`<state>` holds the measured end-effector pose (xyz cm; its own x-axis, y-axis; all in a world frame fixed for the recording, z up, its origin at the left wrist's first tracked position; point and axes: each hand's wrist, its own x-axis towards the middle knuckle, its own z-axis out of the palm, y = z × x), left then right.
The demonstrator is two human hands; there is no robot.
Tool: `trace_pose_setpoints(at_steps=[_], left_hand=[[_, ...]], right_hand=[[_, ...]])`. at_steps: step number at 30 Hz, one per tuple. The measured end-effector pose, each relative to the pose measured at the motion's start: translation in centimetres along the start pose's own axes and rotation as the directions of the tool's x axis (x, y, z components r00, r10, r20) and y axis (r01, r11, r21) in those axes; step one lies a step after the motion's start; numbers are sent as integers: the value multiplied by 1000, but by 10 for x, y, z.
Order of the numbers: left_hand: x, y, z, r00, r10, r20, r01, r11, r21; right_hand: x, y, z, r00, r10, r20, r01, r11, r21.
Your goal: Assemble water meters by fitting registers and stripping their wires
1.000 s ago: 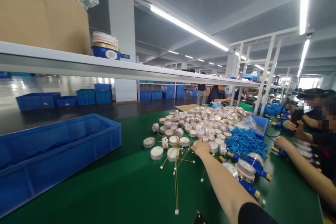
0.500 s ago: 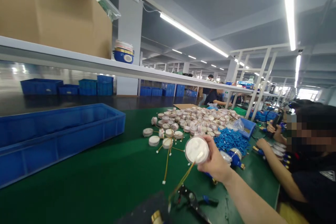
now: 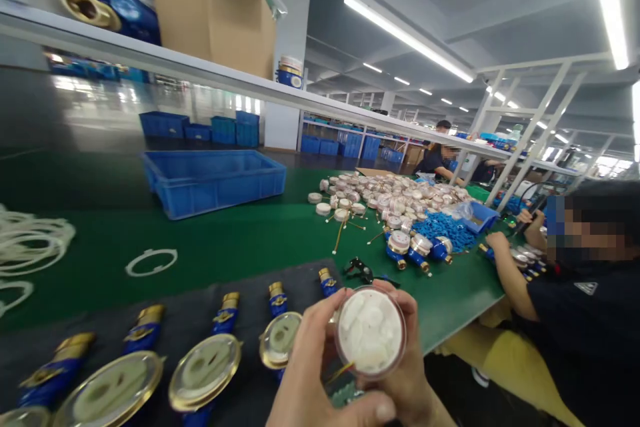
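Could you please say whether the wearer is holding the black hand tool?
No: the black hand tool lies on the table, while the left hand and right hand hold a round white part.

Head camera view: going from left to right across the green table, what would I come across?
Pile of white rings, large blue bin, held round white part, heap of small blue pieces, co-worker's forearm.

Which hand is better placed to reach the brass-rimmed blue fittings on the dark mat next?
Probably the left hand: it is nearer those blue fittings; the right hand is beyond the round white disc.
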<state>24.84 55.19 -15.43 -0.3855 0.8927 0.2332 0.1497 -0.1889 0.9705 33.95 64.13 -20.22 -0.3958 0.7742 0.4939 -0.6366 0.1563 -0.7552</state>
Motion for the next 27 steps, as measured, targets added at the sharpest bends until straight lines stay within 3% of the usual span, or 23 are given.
trace_pose_setpoints(at_steps=[4, 7, 12, 14, 18, 24, 27], left_hand=[[-13, 15, 8, 999, -39, -17, 38, 999, -26], [-13, 23, 5, 996, -80, 34, 77, 993, 87], [-2, 34, 1, 962, -185, 201, 125, 953, 275], [2, 35, 3, 956, -199, 214, 129, 945, 302], [12, 28, 4, 956, -211, 204, 135, 934, 332], [25, 8, -5, 922, -129, 366, 94, 989, 112], [28, -1, -4, 928, -157, 338, 99, 978, 182]], right_hand=[[-23, -9, 11, 993, -91, -80, 86, 994, -67], [-32, -20, 18, 984, -115, -138, 95, 984, -149], [-46, -32, 23, 952, -51, -303, -76, 916, -395], [-47, -33, 22, 938, -35, -345, -138, 875, -464], [-41, -28, 17, 927, -39, -373, -158, 861, -483], [-36, -12, 2, 899, -26, -437, -184, 883, -432], [-40, 5, -12, 922, 12, -388, -167, 914, -369]])
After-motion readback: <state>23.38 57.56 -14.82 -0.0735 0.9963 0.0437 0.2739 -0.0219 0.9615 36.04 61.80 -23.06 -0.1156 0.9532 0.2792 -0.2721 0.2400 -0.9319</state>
